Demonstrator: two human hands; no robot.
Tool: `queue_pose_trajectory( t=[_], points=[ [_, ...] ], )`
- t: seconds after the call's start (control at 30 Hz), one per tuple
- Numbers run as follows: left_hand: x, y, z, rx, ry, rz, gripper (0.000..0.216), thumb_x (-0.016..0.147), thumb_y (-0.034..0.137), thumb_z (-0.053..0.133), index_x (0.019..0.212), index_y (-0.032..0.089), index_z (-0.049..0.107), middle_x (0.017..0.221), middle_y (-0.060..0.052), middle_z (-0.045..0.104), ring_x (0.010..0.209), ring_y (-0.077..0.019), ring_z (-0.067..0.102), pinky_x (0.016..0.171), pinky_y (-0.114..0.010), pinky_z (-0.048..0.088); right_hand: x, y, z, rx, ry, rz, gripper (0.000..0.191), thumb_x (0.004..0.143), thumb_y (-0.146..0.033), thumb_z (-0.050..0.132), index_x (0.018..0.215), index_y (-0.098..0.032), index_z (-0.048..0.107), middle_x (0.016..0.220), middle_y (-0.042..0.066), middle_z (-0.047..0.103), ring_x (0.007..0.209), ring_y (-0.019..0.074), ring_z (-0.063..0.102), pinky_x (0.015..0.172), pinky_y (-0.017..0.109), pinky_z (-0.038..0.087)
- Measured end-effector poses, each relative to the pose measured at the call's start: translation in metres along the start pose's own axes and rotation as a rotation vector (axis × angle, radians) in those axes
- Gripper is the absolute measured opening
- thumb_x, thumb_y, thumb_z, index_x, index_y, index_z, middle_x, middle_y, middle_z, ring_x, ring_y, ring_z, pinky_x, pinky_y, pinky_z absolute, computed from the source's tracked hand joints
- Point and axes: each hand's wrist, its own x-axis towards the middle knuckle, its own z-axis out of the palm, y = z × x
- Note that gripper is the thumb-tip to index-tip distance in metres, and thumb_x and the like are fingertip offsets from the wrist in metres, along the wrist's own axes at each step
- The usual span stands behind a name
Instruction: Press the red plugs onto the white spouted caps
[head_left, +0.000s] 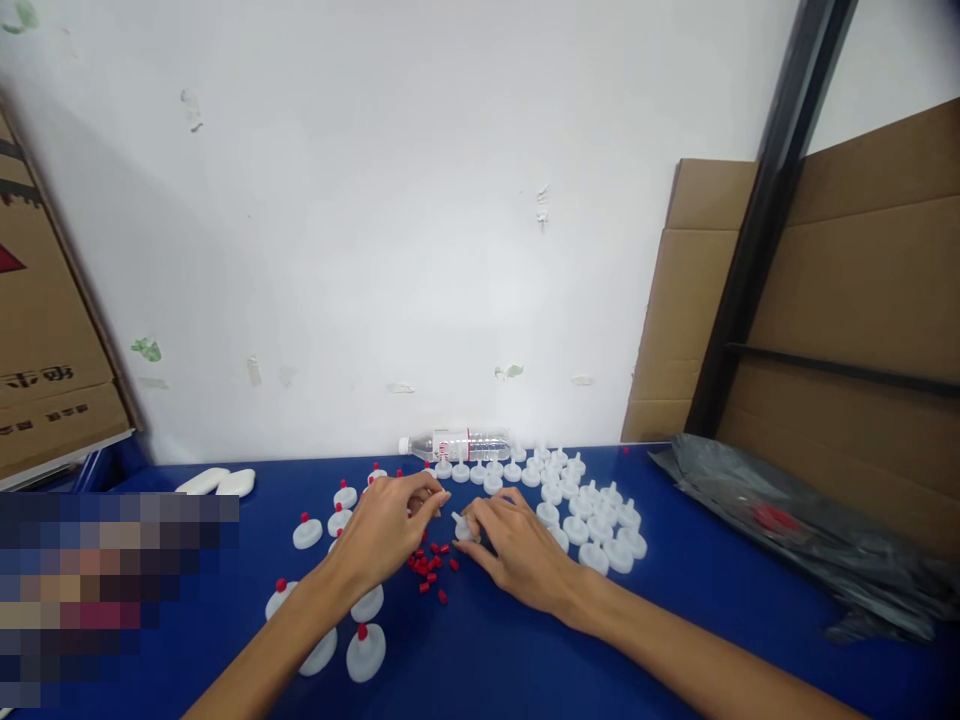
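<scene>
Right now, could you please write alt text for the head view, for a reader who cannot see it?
Two bare hands meet over a blue table: the right hand holds a small white bottle, the left hand pinches its fingers together beside it. Loose red caps lie below the hands, red-capped bottles to the left, uncapped ones to the right.

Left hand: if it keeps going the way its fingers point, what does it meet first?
Probably the white cap pinched in the right hand. The left hand points right and slightly away, its fingers close to that cap, though depth is unclear from one view.
</scene>
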Motion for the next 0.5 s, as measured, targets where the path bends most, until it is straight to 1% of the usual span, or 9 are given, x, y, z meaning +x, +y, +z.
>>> queue_pose_trajectory(
  t=[0.07,0.2,0.37,0.5],
  points=[
    [-0.0004,0.0028,0.0006,-0.003,-0.009,0.010,0.026,0.096,0.037,0.053,0.089,0.023,0.074,0.080,0.000,0.077,0.074,-0.0185,0.070,0.073,-0.028,0.050,-0.0005,0.0000,0.0005,-0.003,0.008,0.003,0.019,0.095,-0.023,0.062,0.091,-0.023,0.044,0.085,-0.003,0.061,0.074,0.0158,0.057,0.086,0.035,0.039],
    [-0.0014,0.0083,0.0028,-0.027,-0.072,0.045,0.023,0.094,0.032,0.055,0.093,0.025,0.077,0.096,-0.001,0.078,0.087,-0.0199,0.070,0.079,-0.028,0.050,-0.0015,0.0005,0.0026,-0.009,0.032,-0.009,0.021,0.093,-0.024,0.065,0.091,-0.023,0.044,0.084,-0.003,0.061,0.075,0.0171,0.058,0.084,0.035,0.039],
    [-0.0017,0.0083,0.0054,-0.047,-0.116,0.039,0.026,0.093,0.026,0.053,0.099,0.028,0.079,0.096,0.000,0.079,0.089,-0.0198,0.071,0.082,-0.028,0.050,-0.0006,0.0002,0.0022,-0.016,0.067,-0.026,0.019,0.092,-0.019,0.064,0.091,-0.023,0.045,0.090,-0.001,0.062,0.080,0.0179,0.059,0.088,0.037,0.039],
    [-0.0018,0.0067,0.0033,-0.072,-0.121,0.028,0.025,0.094,0.027,0.053,0.098,0.027,0.078,0.095,0.001,0.079,0.087,-0.0189,0.071,0.079,-0.027,0.050,0.0003,-0.0012,0.0004,-0.025,0.091,-0.013,0.017,0.092,-0.016,0.062,0.091,-0.022,0.046,0.091,0.000,0.062,0.081,0.0186,0.058,0.088,0.039,0.040]
  ],
)
